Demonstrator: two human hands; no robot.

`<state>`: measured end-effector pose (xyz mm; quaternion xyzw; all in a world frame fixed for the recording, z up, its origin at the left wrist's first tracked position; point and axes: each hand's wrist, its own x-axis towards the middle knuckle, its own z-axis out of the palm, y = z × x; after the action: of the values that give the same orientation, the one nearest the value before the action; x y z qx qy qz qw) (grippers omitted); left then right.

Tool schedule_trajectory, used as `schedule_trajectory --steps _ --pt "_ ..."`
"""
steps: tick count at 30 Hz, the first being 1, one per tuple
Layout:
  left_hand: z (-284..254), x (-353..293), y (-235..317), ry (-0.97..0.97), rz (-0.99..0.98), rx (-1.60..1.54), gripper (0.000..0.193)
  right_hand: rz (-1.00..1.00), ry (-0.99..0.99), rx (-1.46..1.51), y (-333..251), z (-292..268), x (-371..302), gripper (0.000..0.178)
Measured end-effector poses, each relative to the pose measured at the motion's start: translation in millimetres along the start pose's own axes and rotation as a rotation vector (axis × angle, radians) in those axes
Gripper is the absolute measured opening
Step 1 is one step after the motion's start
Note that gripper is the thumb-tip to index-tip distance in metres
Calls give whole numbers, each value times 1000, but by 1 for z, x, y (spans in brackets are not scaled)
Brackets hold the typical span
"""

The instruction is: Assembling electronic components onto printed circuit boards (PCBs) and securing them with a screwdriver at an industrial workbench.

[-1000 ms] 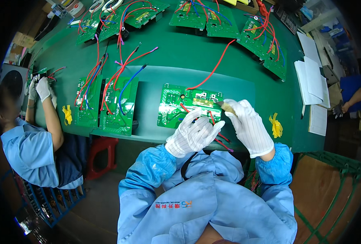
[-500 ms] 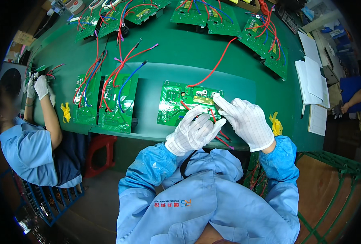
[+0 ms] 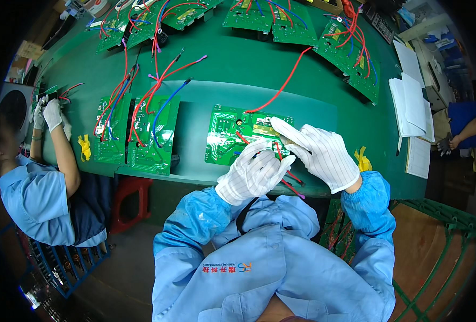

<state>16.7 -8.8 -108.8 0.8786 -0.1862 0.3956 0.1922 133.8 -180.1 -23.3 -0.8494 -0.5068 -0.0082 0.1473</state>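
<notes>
A green circuit board [image 3: 222, 134] lies flat in front of me, with red wires rising from it. My left hand [image 3: 253, 172], in a white striped glove, is curled over the board's near edge. Its thumb and fingers close around a short red wire [image 3: 279, 152], though the exact grip is partly hidden. My right hand [image 3: 324, 154], gloved alike, reaches over the board's right end. Its fingers are stretched out, the index tip resting by the yellow-marked strip [image 3: 262, 129]. The hand covers the board's right corner.
To the left lie two wired circuit boards [image 3: 156, 129]; several more [image 3: 345, 59] line the far side. Yellow ties [image 3: 363, 159] sit right of my hand, with paper sheets [image 3: 407, 107] beyond. A co-worker's gloved hands [image 3: 52, 114] work at far left. A red stool [image 3: 132, 203] stands below.
My right index finger has slid left and up across the board, and the right fingers have straightened. My left hand stays at the red wire, nearly unmoved.
</notes>
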Motion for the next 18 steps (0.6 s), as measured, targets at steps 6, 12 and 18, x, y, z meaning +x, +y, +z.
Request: schedule_trajectory --steps 6,12,18 --pt "1 -1 -1 6 9 -27 39 -85 -33 -76 6 0 6 52" --pt "0 7 -2 85 5 -84 36 -174 95 -274 1 -2 9 54" --pt "-3 7 -3 75 22 -50 35 -134 193 -270 -16 -13 19 53"
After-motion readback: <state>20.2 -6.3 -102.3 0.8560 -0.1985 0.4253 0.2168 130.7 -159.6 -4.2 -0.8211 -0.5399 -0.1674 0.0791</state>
